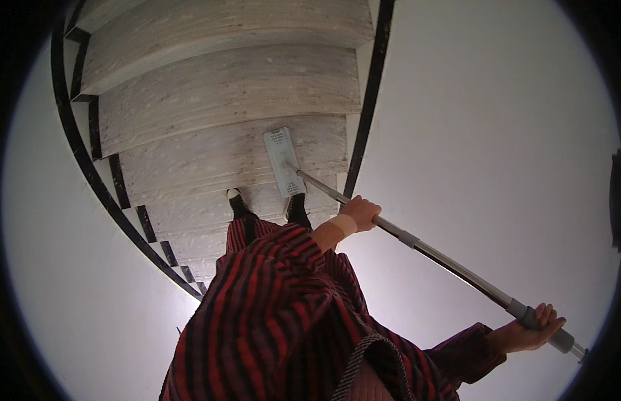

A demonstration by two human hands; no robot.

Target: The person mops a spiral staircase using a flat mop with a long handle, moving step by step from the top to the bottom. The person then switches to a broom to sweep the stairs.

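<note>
A flat mop's light blue-grey plastic head (279,153) lies on a stair tread, its near end over the toe of my right shoe. From its middle joint, a metal telescopic mop pole (453,266) slants down to the right. My left hand (360,213), with a tan band round the wrist, is closed around the pole's lower part. Near the pole's upper end, my right hand (533,329) holds the grey grip (560,340), the thumb lying along it. The mop pad is hidden beneath the head.
Worn, pale wooden stairs (225,82) curve between white walls (480,125). Black trim (373,100) runs along the right side, and a curved black band (82,155) with stepped edging along the left. My dark shoes (237,200) with pale toes stand on a step. A dark object (618,200) is at the right rim.
</note>
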